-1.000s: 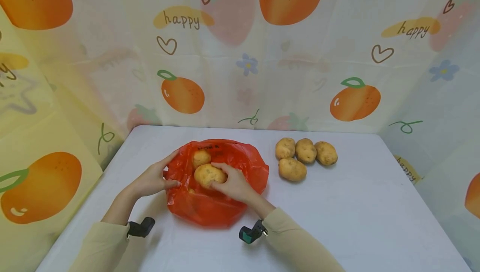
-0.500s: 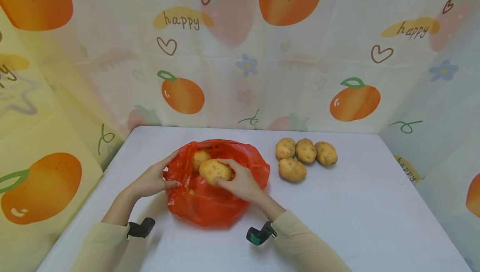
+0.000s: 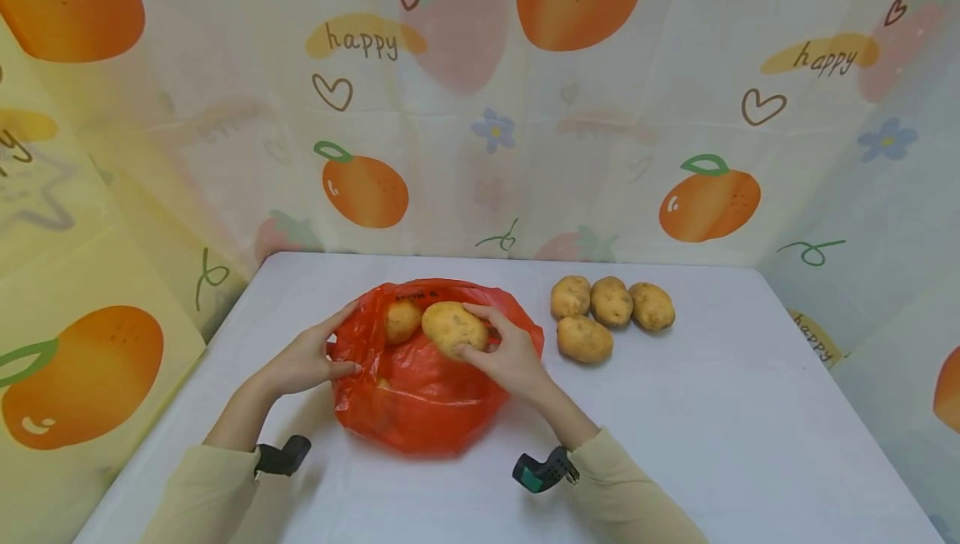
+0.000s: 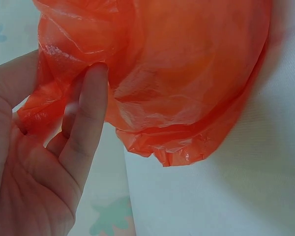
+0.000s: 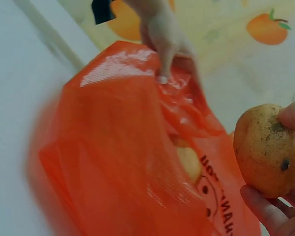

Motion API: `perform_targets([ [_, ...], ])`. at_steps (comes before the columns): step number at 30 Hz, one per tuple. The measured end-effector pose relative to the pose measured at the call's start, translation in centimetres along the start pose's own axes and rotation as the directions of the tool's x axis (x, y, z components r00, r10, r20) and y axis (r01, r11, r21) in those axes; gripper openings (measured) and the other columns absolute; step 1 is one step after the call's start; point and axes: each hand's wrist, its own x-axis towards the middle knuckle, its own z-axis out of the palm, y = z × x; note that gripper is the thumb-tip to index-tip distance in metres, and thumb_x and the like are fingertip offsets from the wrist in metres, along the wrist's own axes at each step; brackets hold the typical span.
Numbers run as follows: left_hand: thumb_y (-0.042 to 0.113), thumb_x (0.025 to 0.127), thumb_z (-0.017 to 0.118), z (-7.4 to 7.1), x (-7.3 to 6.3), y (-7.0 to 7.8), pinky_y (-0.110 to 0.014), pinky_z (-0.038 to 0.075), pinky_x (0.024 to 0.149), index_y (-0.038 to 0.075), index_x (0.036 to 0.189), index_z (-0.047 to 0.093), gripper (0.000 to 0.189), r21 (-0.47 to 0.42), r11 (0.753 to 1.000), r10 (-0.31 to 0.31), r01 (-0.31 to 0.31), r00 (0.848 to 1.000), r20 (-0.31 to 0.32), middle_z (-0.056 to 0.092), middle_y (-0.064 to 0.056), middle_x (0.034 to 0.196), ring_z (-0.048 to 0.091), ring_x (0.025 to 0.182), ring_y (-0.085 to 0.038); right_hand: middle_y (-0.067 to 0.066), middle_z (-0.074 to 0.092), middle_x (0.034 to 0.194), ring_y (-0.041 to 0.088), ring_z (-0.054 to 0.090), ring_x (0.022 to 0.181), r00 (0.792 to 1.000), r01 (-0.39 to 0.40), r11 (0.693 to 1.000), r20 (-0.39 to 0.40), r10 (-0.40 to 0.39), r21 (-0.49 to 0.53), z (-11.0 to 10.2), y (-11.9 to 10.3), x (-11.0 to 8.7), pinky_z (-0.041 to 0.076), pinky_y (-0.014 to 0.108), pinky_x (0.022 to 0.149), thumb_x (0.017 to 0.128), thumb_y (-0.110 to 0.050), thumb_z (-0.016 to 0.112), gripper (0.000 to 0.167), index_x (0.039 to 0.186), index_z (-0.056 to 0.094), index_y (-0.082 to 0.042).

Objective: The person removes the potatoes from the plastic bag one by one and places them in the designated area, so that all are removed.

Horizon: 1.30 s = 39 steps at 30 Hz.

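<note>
A red plastic bag [image 3: 427,423] sits on the white table with its mouth facing up. My left hand [image 3: 307,356] holds the bag's left rim, thumb on the near side and fingers behind; the left wrist view shows its fingers [image 4: 91,113] against the crinkled plastic. Between thumb and fingers, my right hand [image 3: 510,352] grips a potato [image 3: 452,327] above the bag's opening. Dark spots mark this held potato [image 5: 268,152] in the right wrist view. Inside the bag another potato [image 3: 402,321] shows, and a sliver of yellow peeks out nearer the front.
To the right of the bag, several potatoes lie grouped on the table, the nearest potato [image 3: 585,340] in front of the others. A printed fruit-pattern cloth [image 3: 585,186] hangs behind the white table [image 3: 712,427]. Each wrist carries a black camera [image 3: 546,469].
My right hand has lifted the potato up and to the right, from low in the bag toward its right side. The left hand keeps its hold on the rim.
</note>
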Motion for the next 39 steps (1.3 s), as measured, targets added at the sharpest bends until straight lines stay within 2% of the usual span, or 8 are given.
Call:
perform_targets([
  [9, 0.016, 0.077, 0.073, 0.0, 0.1, -0.1, -0.042, 0.051, 0.084, 0.023, 0.149, 0.016, 0.092, 0.01, 1.0, 0.01, -0.01, 1.0, -0.005, 0.045, -0.014, 0.132, 0.047, 0.112, -0.03, -0.003, 0.054, 0.122, 0.018, 0.052, 0.105, 0.998, -0.022, 0.998, -0.061, 0.026, 0.062, -1.8, 0.7, -0.7, 0.05, 0.033, 0.086, 0.08, -0.022, 0.072, 0.051, 0.125, 0.052, -0.031],
  [16, 0.018, 0.077, 0.074, 0.0, 0.1, -0.2, -0.044, 0.051, 0.085, 0.023, 0.149, 0.016, 0.092, 0.012, 1.0, 0.008, -0.008, 1.0, 0.0, 0.044, -0.015, 0.134, 0.046, 0.114, -0.031, -0.001, 0.049, 0.129, 0.019, 0.048, 0.112, 0.996, -0.037, 0.993, -0.082, 0.046, 0.114, -3.0, 1.1, -1.6, 0.049, 0.034, 0.089, 0.082, -0.017, 0.069, 0.054, 0.13, 0.048, -0.025],
  [27, 0.017, 0.076, 0.074, 0.0, 0.2, -0.2, -0.041, 0.052, 0.083, 0.022, 0.149, 0.017, 0.093, 0.017, 1.0, 0.013, -0.013, 1.0, -0.006, 0.047, -0.014, 0.129, 0.048, 0.108, -0.029, 0.0, 0.042, 0.136, 0.024, 0.048, 0.117, 0.99, -0.041, 0.978, -0.124, 0.068, 0.205, -5.0, 2.1, -2.7, 0.049, 0.027, 0.087, 0.083, -0.012, 0.067, 0.055, 0.133, 0.044, -0.02],
  [32, 0.018, 0.076, 0.074, 0.0, 0.1, -0.3, -0.04, 0.052, 0.081, 0.023, 0.149, 0.016, 0.093, 0.018, 1.0, 0.013, -0.013, 1.0, -0.005, 0.047, -0.014, 0.128, 0.048, 0.108, -0.029, 0.005, 0.04, 0.136, 0.025, 0.05, 0.114, 0.987, -0.004, 0.963, -0.155, 0.048, 0.27, -6.0, 2.8, -3.2, 0.049, 0.021, 0.085, 0.083, -0.004, 0.065, 0.055, 0.134, 0.044, -0.011],
  [37, 0.018, 0.076, 0.074, 0.0, 0.2, -0.3, -0.042, 0.051, 0.083, 0.023, 0.149, 0.016, 0.093, 0.014, 1.0, 0.016, -0.015, 1.0, -0.006, 0.045, -0.015, 0.132, 0.047, 0.111, -0.03, 0.008, 0.042, 0.133, 0.016, 0.055, 0.106, 0.978, 0.042, 0.961, -0.21, 0.017, 0.272, -7.0, 3.4, -3.8, 0.05, 0.02, 0.082, 0.083, 0.0, 0.065, 0.055, 0.133, 0.044, -0.007],
  [39, 0.017, 0.076, 0.074, 0.0, 0.2, -0.2, -0.044, 0.05, 0.085, 0.022, 0.149, 0.017, 0.092, 0.013, 1.0, 0.018, -0.018, 1.0, -0.006, 0.044, -0.015, 0.134, 0.047, 0.112, -0.031, 0.007, 0.042, 0.133, 0.012, 0.055, 0.105, 0.974, 0.029, 0.965, -0.224, 0.031, 0.262, -7.5, 3.6, -4.1, 0.051, 0.02, 0.08, 0.083, -0.002, 0.065, 0.055, 0.133, 0.044, -0.008],
])
